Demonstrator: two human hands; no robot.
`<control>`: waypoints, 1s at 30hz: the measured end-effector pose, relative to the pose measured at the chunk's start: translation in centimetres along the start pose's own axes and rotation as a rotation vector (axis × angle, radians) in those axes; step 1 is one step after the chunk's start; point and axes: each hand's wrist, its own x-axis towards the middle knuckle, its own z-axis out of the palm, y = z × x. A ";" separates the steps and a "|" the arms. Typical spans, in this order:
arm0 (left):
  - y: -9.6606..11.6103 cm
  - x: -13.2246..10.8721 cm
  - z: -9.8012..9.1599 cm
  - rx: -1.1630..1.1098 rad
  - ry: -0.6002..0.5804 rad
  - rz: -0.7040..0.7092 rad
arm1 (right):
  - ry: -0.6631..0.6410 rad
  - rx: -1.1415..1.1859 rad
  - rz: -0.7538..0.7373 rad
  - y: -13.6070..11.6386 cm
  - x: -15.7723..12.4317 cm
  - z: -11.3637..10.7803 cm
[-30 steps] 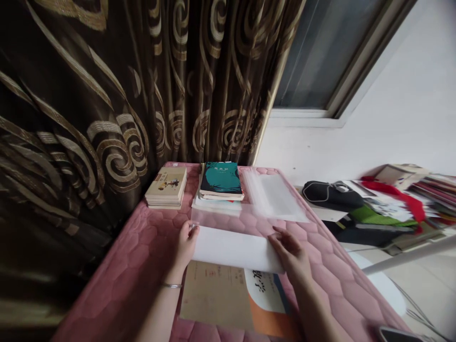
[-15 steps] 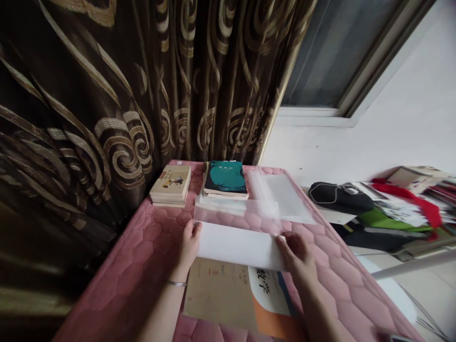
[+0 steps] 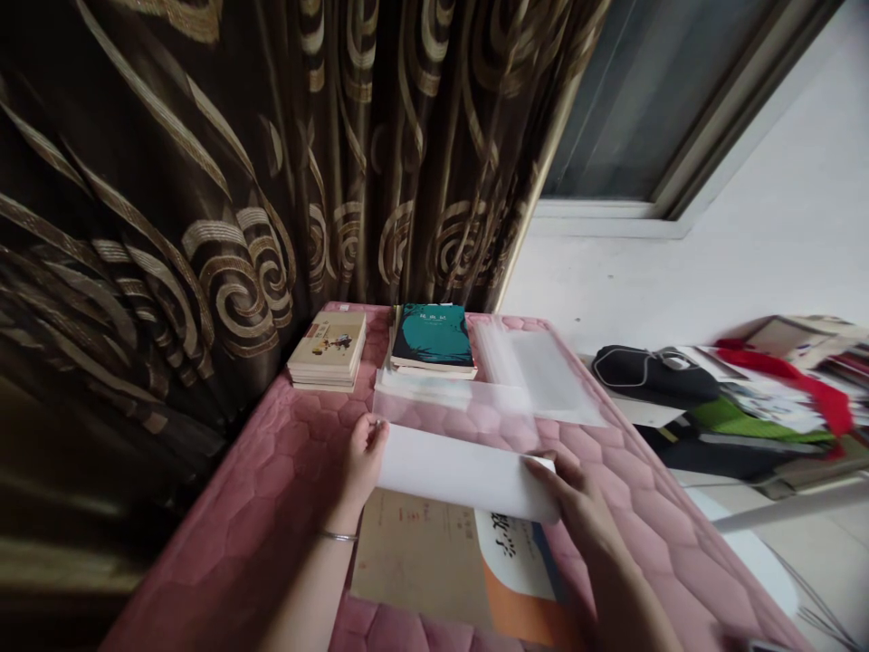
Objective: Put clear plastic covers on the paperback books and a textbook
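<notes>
A curved white sheet [image 3: 462,471] stretches between my two hands. My left hand [image 3: 367,453], with a thin bracelet at the wrist, pinches its left end. My right hand [image 3: 570,489] grips the right end, thumb on top. Beyond the sheet's far edge, a clear plastic cover [image 3: 462,403] spreads over the pink padded surface; whether the two are joined I cannot tell. Below the sheet lies a textbook [image 3: 424,557], brown on the left, with white, orange and blue on the right and large black characters. The sheet hides its far edge.
Beige books [image 3: 329,349] are stacked at the back left of the pink padded surface [image 3: 272,507]. Beside them sits a pile topped by a teal book [image 3: 434,333]. More clear plastic sheets [image 3: 557,376] lie right of it. A patterned curtain [image 3: 380,154] borders the left; a cluttered table stands right.
My right hand has shifted slightly right and down along the white sheet, whose right end now bends more. My left hand keeps its pinch. The view has moved slightly.
</notes>
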 end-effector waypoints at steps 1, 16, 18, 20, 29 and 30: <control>0.2 0.0 0.0 -0.003 0.001 -0.001 | -0.032 -0.015 0.037 -0.1 -0.1 0.0; 0.4 -0.2 -0.2 0.090 0.034 0.022 | -0.073 0.103 0.022 0.2 -0.5 0.1; 0.6 -0.2 -0.1 0.115 0.035 0.041 | -0.067 0.122 0.020 0.0 -0.5 0.1; 0.6 -0.2 -0.1 0.128 0.034 0.045 | -0.054 0.131 0.007 -0.1 -0.6 0.2; 0.2 0.0 -0.1 0.110 0.057 0.046 | 0.091 0.069 0.115 0.0 -0.6 1.2; 0.3 0.0 -0.1 0.111 0.057 0.046 | 0.133 0.030 0.127 0.0 -0.7 1.4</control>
